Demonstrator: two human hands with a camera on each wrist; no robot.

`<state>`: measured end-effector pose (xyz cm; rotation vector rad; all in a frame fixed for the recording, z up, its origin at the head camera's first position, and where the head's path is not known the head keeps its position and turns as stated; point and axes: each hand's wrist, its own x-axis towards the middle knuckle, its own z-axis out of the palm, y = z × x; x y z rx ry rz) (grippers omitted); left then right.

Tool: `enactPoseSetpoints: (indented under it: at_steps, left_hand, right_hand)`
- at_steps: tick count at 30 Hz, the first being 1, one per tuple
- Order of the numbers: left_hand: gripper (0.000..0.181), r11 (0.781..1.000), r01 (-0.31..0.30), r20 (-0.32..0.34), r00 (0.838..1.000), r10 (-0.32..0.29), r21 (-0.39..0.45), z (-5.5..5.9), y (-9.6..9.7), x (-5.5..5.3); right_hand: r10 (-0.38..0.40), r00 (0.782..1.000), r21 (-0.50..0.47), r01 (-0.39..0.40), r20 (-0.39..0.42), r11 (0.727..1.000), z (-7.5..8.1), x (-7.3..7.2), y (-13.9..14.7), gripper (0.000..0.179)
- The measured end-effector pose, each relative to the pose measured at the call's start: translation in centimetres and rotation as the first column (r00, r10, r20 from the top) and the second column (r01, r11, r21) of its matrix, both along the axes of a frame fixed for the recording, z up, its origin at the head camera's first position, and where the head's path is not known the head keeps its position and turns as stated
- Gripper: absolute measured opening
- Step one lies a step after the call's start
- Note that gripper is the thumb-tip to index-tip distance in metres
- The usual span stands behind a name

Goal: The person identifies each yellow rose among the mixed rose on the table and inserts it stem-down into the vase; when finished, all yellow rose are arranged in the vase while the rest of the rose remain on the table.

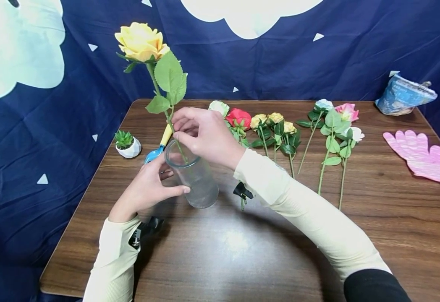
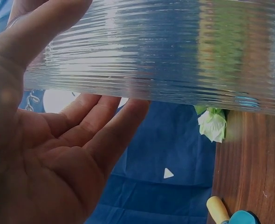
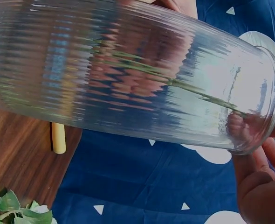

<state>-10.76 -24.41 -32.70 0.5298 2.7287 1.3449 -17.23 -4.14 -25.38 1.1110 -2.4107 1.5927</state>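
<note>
A ribbed clear glass vase (image 1: 203, 188) stands on the wooden table. My left hand (image 1: 146, 187) holds it from the left, with the thumb on the near side and the fingers partly hidden behind the glass. In the left wrist view, fingertips (image 2: 138, 108) meet the ribbed wall. My right hand (image 1: 214, 136) pinches the stem of a large yellow rose (image 1: 141, 43) just over the vase's mouth. The bloom leans up and left, above green leaves (image 1: 168, 75). Through the glass in the right wrist view, the rose's stem (image 3: 193, 87) reaches down inside the vase.
Behind the vase lies a blue tool with a yellow handle (image 1: 166, 135), near a potted succulent (image 1: 128, 147). To the right lie a red rose (image 1: 239, 118), small yellow roses (image 1: 275, 118), a pink rose (image 1: 346, 112), a pink glove (image 1: 418, 155) and a blue bag (image 1: 403, 95).
</note>
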Motion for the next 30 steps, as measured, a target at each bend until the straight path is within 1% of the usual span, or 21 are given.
enactPoseSetpoints:
  at_steps: [7,13,16,22,26,28,30]
  left_hand:
    - [0.075,1.0,0.015,-0.018,1.0,-0.015,-0.01,-0.05,0.03,-0.22]
    - [0.077,1.0,0.02,-0.015,1.0,-0.02,-0.007,-0.16,0.01,-0.22]
    - [0.079,1.0,0.015,-0.008,1.0,-0.015,0.0,-0.19,-0.01,-0.15]
    - [0.076,1.0,0.004,-0.001,1.0,-0.004,-0.006,-0.23,-0.03,-0.09]
    - [0.076,1.0,-0.002,0.005,1.0,0.002,0.0,-0.16,0.04,-0.15]
    - [0.075,1.0,-0.013,-0.003,1.0,0.013,-0.02,-0.08,0.04,-0.12]
    - [0.075,1.0,-0.018,0.007,1.0,0.018,-0.02,0.05,0.03,-0.09]
  right_hand:
    - [-0.006,0.999,0.032,0.007,-0.031,0.999,0.06,-0.11,0.01,0.018]
    - [-0.01,0.999,0.038,0.012,-0.035,0.999,0.02,-0.05,0.01,0.019]
    - [-0.009,0.999,0.042,0.011,-0.04,0.999,0.05,-0.06,-0.02,0.019]
    - [-0.002,1.0,0.045,0.003,-0.03,0.999,0.03,-0.13,-0.05,0.021]
    - [-0.009,0.999,0.044,0.011,-0.043,0.999,0.09,-0.07,0.07,0.021]
    - [-0.012,0.999,0.04,0.014,-0.042,0.999,0.14,0.0,0.23,0.021]
    - [-0.018,0.999,0.032,0.019,-0.037,0.999,0.18,0.03,0.54,0.022]
